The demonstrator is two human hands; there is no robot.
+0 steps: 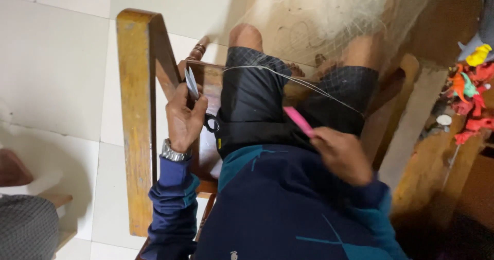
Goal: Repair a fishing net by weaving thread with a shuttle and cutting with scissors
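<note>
Your left hand (182, 118) grips small scissors (192, 83), your right hand (342, 154) pinches the light, stiff pink netting needle (299, 121) at its base; the thin line (288, 77) looks slippery.

A wooden chair (136, 121) stands on the white tiled floor (51, 64), the seated person's legs upon it.

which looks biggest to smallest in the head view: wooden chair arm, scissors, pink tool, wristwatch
1. wooden chair arm
2. scissors
3. pink tool, close to the scissors, so unsure
4. wristwatch
</note>
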